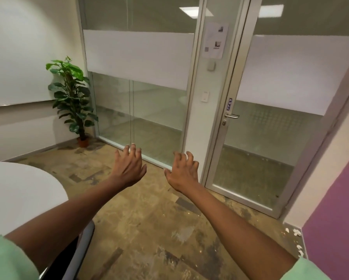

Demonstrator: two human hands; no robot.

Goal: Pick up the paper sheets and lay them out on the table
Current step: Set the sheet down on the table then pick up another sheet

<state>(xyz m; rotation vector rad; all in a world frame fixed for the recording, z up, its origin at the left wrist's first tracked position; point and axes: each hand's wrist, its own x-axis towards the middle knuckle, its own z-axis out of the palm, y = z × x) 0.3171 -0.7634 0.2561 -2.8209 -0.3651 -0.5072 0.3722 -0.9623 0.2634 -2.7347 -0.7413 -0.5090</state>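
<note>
Both arms stretch forward over the floor, palms down. My left hand has its fingers spread and holds nothing. My right hand is beside it, a hand's width to the right, fingers slightly curled and apart, also holding nothing. The white round table fills the lower left, its top bare in the part I see. No paper sheets for the task are in view.
A grey chair stands at the table's edge under my left arm. A potted plant occupies the far left corner. Ahead are a glass wall and a glass door with a handle. A purple wall is at right.
</note>
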